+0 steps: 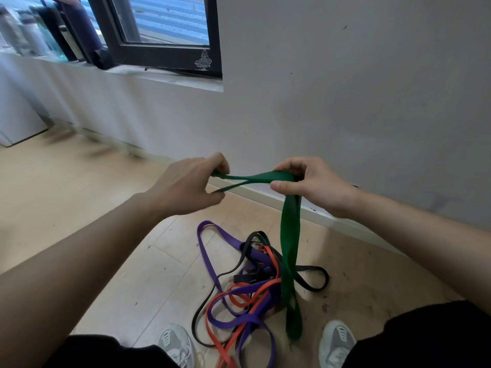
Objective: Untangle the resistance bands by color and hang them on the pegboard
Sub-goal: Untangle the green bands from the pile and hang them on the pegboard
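The left hand (186,185) is closed in a fist-like grip on one end of the green band (289,235), two strands of it running out from between the fingers. To the right, those strands meet in a flat fold that the right hand (313,185) pinches between thumb and curled fingers. From that grip the rest of the green band hangs straight down, its lower loop reaching the floor (79,195) just beside the right shoe (336,341).

Below and between the hands, the other bands lie in one knot on the floor: the purple band (212,251) loops out to the left, the orange band (239,301) and the black band (313,282) weave through it. The hanging green strands pass close across the right side of this pile; whether they are free of it cannot be told.

By this view the task is at an early stage. One colour is lifted out or nearly so, three remain tangled, and no pegboard is in sight, so nothing appears hung yet.
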